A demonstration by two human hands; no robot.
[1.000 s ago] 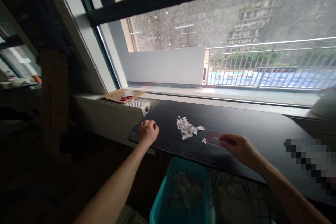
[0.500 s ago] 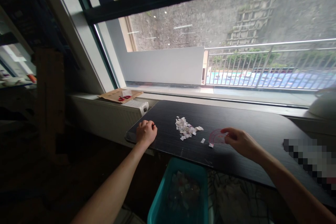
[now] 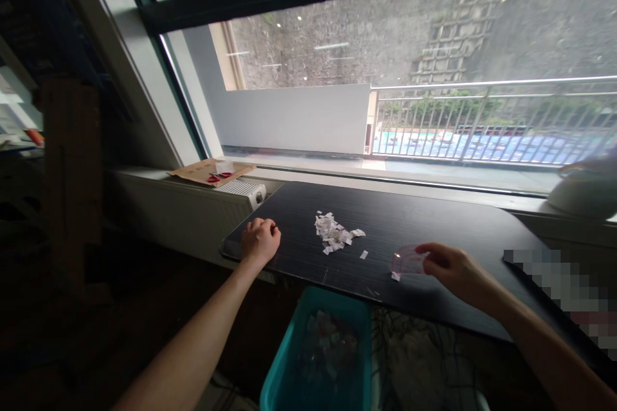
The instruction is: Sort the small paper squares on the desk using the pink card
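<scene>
While a teal bin [image 3: 281, 359] sits below the near edge of the table [image 3: 434, 218], your right hand [image 3: 449, 264] pinches a clear protractor [image 3: 407, 260], paper scrap [image 3: 396, 277] at its lower-left corner. Your left hand [image 3: 261, 241] rests there, fingers curled in; scrap pile [image 3: 332, 233] between hands, scissors [image 3: 220, 176] beyond.

Clear protractor [image 3: 405, 259] in right fingers [image 3: 432, 250]

Paper scraps [image 3: 332, 232] on table [image 3: 424, 218], apparent protractor [image 3: 407, 260] to their right, bin [image 3: 279, 353] below
</scene>
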